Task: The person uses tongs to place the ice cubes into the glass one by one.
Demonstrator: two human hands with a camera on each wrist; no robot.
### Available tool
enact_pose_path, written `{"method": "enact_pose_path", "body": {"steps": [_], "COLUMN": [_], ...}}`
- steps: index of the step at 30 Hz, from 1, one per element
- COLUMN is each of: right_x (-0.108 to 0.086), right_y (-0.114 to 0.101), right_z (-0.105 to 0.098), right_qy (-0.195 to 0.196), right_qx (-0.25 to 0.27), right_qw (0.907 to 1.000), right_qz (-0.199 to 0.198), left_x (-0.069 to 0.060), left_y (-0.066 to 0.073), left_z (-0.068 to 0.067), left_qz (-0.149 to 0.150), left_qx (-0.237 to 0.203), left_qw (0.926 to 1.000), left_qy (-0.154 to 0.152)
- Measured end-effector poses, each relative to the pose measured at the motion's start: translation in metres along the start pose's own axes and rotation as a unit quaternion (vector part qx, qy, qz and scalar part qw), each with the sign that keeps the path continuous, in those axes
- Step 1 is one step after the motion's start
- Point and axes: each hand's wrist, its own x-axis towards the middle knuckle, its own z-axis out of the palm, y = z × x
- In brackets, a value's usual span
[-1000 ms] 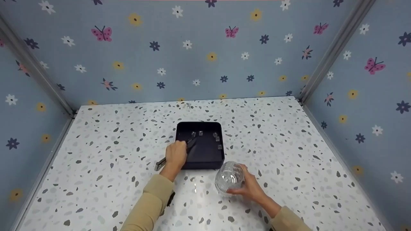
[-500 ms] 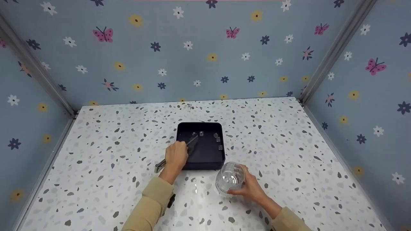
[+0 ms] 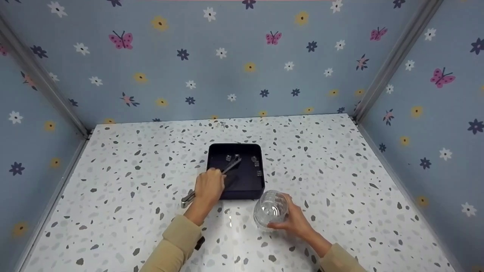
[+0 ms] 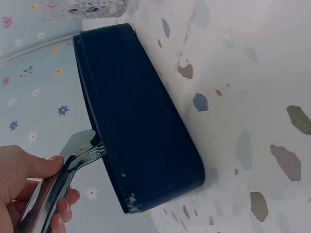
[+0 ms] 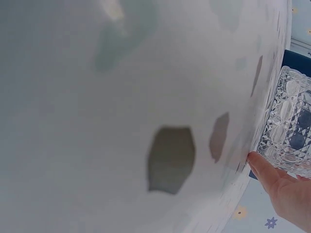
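Note:
My left hand (image 3: 209, 186) grips metal tongs (image 4: 51, 187) above the left side of a dark navy tray (image 3: 242, 195). In the left wrist view, the tongs show a flat blade and a forked arm. Their tips reach inside the tray, close to a small clear cube (image 3: 237, 156) near the back; I cannot tell whether they touch it. Several such cubes lie in the tray, including another clear cube (image 3: 228, 158) to the left and a clear cube (image 3: 259, 173) by the right wall. My right hand (image 3: 297, 222) holds a patterned clear glass (image 3: 270, 211), fingers and thumb around its side, near the tray's front right corner.
A white speckled tabletop (image 3: 321, 162) lies under everything. Blue flowered panels (image 3: 242, 56) enclose its back and both sides, with grey metal strips (image 3: 397, 56) at the corners.
The tongs have swung right across the tray, from the left cube toward the cube beside it. My left hand shifted slightly right. The right hand and the glass stayed in place.

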Motion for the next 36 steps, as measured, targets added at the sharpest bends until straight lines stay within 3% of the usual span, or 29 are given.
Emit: {"method": "enact_pose_path", "body": {"steps": [6, 13, 19, 29, 36], "right_x": [-0.002, 0.000, 0.000, -0.003, -0.003], "right_y": [-0.019, 0.010, 0.014, -0.020, -0.028], "right_z": [-0.004, 0.002, 0.004, -0.004, -0.007], "right_qy": [0.002, 0.002, 0.005, -0.003, -0.007], "right_qx": [0.023, -0.009, -0.001, 0.021, 0.019], "right_qw": [0.9997, 0.9999, 0.9999, 0.9997, 0.9998], "right_qz": [-0.011, -0.015, -0.011, -0.015, 0.004], "left_x": [-0.008, -0.016, -0.024, -0.035, -0.045], "left_y": [0.009, 0.018, 0.028, 0.040, 0.047], "left_z": [-0.012, -0.023, -0.031, -0.039, -0.045], "left_qz": [0.016, 0.044, 0.058, 0.087, 0.104], "left_qx": [-0.020, -0.023, -0.030, -0.033, -0.044], "left_qw": [0.9997, 0.9983, 0.9972, 0.9946, 0.9920], "left_qy": [0.004, 0.030, 0.036, 0.047, 0.056]}}
